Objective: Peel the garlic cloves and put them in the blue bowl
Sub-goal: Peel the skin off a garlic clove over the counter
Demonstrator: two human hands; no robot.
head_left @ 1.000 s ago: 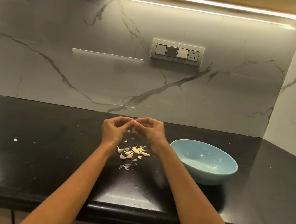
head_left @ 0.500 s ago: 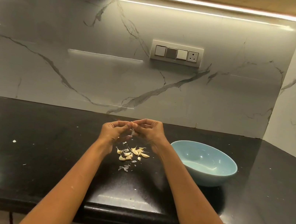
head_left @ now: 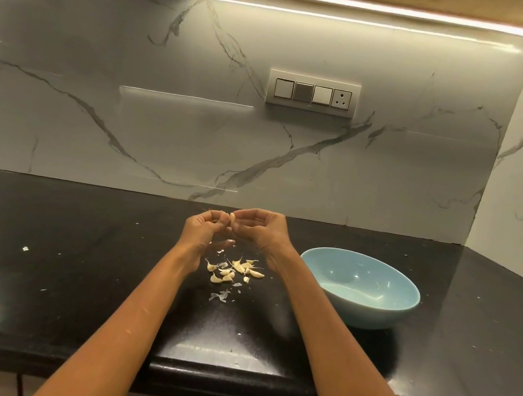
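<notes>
A single pale, cream-coloured garlic clove (head_left: 232, 220) was held raised above the glossy black stone surface (head_left: 70, 270), at about 12 o'clock from the loose pile on it. The right hand (head_left: 260, 230) pinched the clove between thumb and curled fingertips. The left hand (head_left: 203, 231) met it from the 9 o'clock side, fingers curled in and touching the clove or its skin; the exact contact was too small to resolve. The two hands were together at the clove.

Directly below the hands, a cluster of small cream garlic cloves (head_left: 235, 270) with thin tails lay on the surface, the pieces close together and some touching. Translucent whitish scraps of garlic skin (head_left: 220, 295) lay at 6 o'clock from the cluster, slightly apart from it.

A shallow round light-blue ceramic bowl (head_left: 403, 309) stood upright on the surface at 3 o'clock from the cluster, near but not touching it. No clove was visible inside it.

A small white fleck (head_left: 25, 248) lay well apart at 9 o'clock. Behind the surface rose a white marble-patterned wall (head_left: 133, 92) with grey veins, bearing a white rectangular switch plate with three switches and a socket (head_left: 312, 94) at 12 o'clock. A warm light strip (head_left: 369, 7) ran under the cabinet above.
</notes>
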